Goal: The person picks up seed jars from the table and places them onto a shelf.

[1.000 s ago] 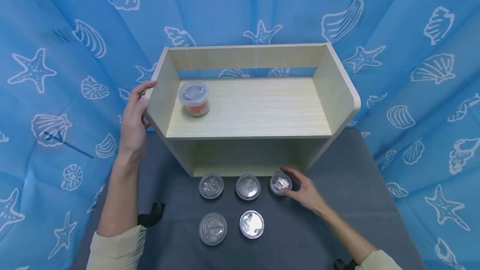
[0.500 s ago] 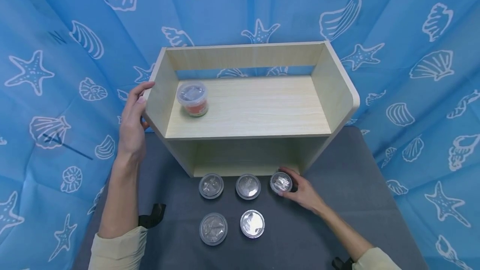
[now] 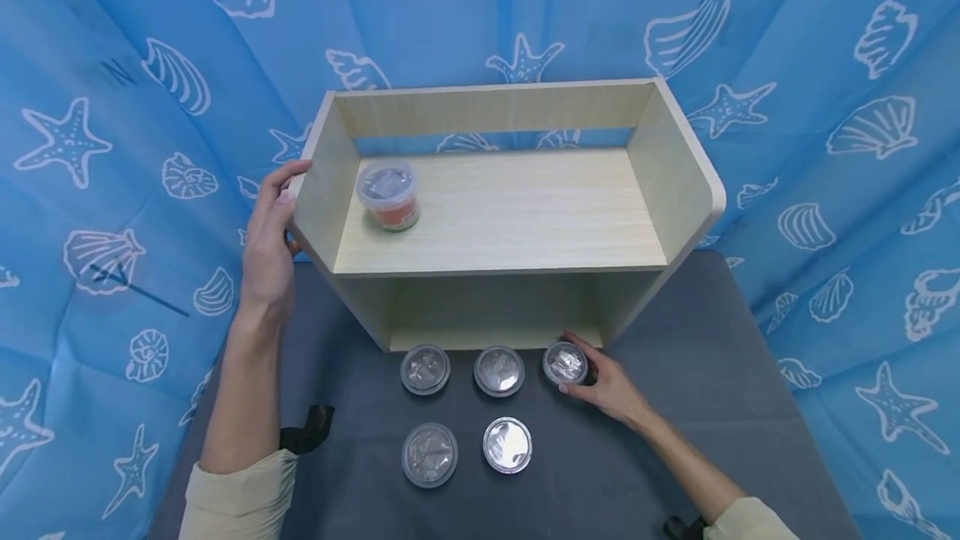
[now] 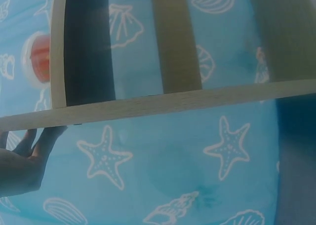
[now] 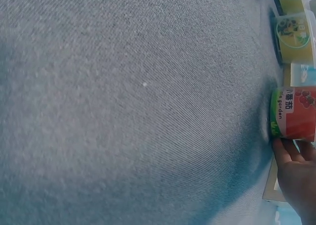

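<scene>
My left hand (image 3: 267,257) holds the left side panel of a pale wooden shelf (image 3: 495,207); its fingers (image 4: 47,138) meet the panel in the left wrist view. Low at the right front, my right hand (image 3: 606,388) grips a small lidded plastic cup (image 3: 565,363), thumb on the near side and fingers on the far side. In the right wrist view this cup (image 5: 299,113) shows a red label with tomatoes and stands on the grey cloth. Another lidded cup with red contents (image 3: 388,196) stands at the left of the upper board.
Beside the held cup are two lidded cups, one in the middle (image 3: 498,371) and one at left (image 3: 425,369). Nearer me stand a larger cup (image 3: 430,455) and a shiny-lidded one (image 3: 507,445). A blue shell-patterned curtain (image 3: 795,148) hangs behind the grey-covered table (image 3: 720,440).
My right thumb has shifted slightly toward the near-left side of the cup. The left hand, the shelf and the other cups stay put; the view itself drifts a little.
</scene>
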`<state>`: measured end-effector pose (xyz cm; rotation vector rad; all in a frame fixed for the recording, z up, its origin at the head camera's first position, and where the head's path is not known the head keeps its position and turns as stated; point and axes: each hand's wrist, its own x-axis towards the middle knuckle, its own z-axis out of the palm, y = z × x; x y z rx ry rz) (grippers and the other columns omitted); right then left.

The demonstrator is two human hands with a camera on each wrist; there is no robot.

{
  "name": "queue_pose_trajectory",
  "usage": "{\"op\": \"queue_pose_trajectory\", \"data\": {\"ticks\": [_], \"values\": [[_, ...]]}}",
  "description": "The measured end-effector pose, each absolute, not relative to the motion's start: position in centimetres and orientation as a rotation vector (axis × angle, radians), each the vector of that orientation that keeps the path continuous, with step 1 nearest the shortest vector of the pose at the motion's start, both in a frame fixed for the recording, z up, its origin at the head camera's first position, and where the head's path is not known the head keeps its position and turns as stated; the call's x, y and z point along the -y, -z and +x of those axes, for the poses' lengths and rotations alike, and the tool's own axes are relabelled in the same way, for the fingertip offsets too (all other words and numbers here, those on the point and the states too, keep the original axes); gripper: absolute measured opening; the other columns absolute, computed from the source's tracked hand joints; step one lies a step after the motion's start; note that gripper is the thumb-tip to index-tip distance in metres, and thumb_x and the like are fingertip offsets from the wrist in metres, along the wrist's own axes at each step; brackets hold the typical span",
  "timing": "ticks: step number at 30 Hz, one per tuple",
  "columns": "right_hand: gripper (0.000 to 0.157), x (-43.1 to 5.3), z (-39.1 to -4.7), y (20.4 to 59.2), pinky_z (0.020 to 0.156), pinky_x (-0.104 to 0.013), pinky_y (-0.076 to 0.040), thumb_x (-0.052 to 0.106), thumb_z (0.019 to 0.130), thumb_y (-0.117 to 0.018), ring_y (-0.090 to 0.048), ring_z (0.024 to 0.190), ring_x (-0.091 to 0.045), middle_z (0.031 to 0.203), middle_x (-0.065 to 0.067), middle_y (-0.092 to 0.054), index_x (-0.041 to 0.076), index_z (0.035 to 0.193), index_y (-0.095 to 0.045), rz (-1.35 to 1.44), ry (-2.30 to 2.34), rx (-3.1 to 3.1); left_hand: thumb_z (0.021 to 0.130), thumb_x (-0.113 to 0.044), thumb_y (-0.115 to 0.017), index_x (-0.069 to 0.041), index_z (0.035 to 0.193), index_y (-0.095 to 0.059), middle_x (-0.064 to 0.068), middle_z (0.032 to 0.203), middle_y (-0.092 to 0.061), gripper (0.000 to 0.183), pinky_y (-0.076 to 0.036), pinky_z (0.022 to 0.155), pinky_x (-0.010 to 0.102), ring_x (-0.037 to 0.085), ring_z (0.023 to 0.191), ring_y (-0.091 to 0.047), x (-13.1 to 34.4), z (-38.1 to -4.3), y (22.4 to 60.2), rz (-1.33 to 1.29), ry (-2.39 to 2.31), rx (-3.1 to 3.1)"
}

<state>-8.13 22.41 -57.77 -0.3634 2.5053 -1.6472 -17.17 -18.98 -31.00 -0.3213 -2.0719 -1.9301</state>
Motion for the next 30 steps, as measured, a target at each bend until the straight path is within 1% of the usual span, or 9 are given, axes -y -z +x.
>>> {"op": "queue_pose_trajectory", "data": {"ticks": [3, 7, 13, 17, 20, 25, 30], "values": [[0.086, -22.5, -8.2, 57.9, 0.095, -0.020, -0.045, 0.010, 0.080, -0.083, -0.051, 0.128, -0.036, 0.150, -0.022, -0.043, 0.004, 0.152, -0.037, -0.329, 1.641, -2.498, 0.106, -0.024, -0.033, -0.017, 0.141, -0.051, 0.008, 0.128, -0.048, 0.040, -0.033, 0.073, 0.040, 0.024, 0.100, -0.047, 19.0, -17.1, 31.0, -0.316, 1.942, 2.068], [0.084, -22.5, -8.2, 58.1, 0.090, -0.025, -0.049, 0.011, 0.080, -0.083, -0.057, 0.121, -0.036, 0.146, -0.024, -0.046, 0.004, 0.151, -0.039, -0.314, 1.642, -2.498, 0.106, -0.025, -0.032, -0.018, 0.141, -0.050, 0.007, 0.131, -0.047, 0.041, -0.033, 0.077, 0.043, 0.024, 0.106, -0.047, 18.9, -17.1, 31.0, -0.306, 1.941, 2.073], [0.083, -22.6, -8.2, 57.9, 0.089, -0.026, -0.050, 0.012, 0.079, -0.085, -0.059, 0.119, -0.035, 0.143, -0.022, -0.051, 0.007, 0.150, -0.043, -0.285, 1.671, -2.473, 0.106, -0.025, -0.031, -0.018, 0.142, -0.051, 0.006, 0.131, -0.047, 0.041, -0.032, 0.074, 0.042, 0.024, 0.104, -0.047, 18.8, -17.1, 31.0, -0.306, 1.915, 2.088], [0.082, -22.7, -8.2, 57.6, 0.087, -0.027, -0.051, 0.014, 0.080, -0.084, -0.060, 0.117, -0.035, 0.143, -0.022, -0.051, 0.009, 0.150, -0.043, -0.280, 1.674, -2.457, 0.106, -0.026, -0.032, -0.018, 0.142, -0.051, 0.005, 0.132, -0.047, 0.041, -0.032, 0.074, 0.042, 0.024, 0.104, -0.047, 18.7, -17.2, 31.1, -0.313, 1.916, 2.086], [0.080, -22.6, -8.2, 57.3, 0.086, -0.027, -0.052, 0.014, 0.080, -0.084, -0.061, 0.116, -0.033, 0.143, -0.022, -0.050, 0.008, 0.149, -0.044, -0.280, 1.693, -2.452, 0.106, -0.026, -0.032, -0.018, 0.142, -0.050, 0.006, 0.132, -0.047, 0.041, -0.033, 0.074, 0.042, 0.024, 0.104, -0.047, 18.8, -17.2, 31.1, -0.320, 1.921, 2.079], [0.075, -22.5, -8.3, 56.2, 0.086, -0.024, -0.051, 0.011, 0.081, -0.083, -0.060, 0.114, -0.031, 0.141, -0.023, -0.051, 0.002, 0.146, -0.046, -0.307, 1.730, -2.484, 0.106, -0.026, -0.032, -0.019, 0.142, -0.050, 0.006, 0.133, -0.046, 0.041, -0.033, 0.073, 0.041, 0.024, 0.103, -0.046, 18.8, -17.2, 31.1, -0.319, 1.918, 2.081], [0.073, -22.6, -8.3, 55.0, 0.085, -0.022, -0.051, 0.007, 0.082, -0.081, -0.060, 0.113, -0.031, 0.139, -0.025, -0.052, 0.000, 0.145, -0.047, -0.331, 1.743, -2.512, 0.106, -0.027, -0.032, -0.018, 0.142, -0.050, 0.006, 0.135, -0.045, 0.041, -0.031, 0.076, 0.044, 0.025, 0.107, -0.045, 18.9, -17.2, 31.2, -0.322, 1.936, 2.072]]}}
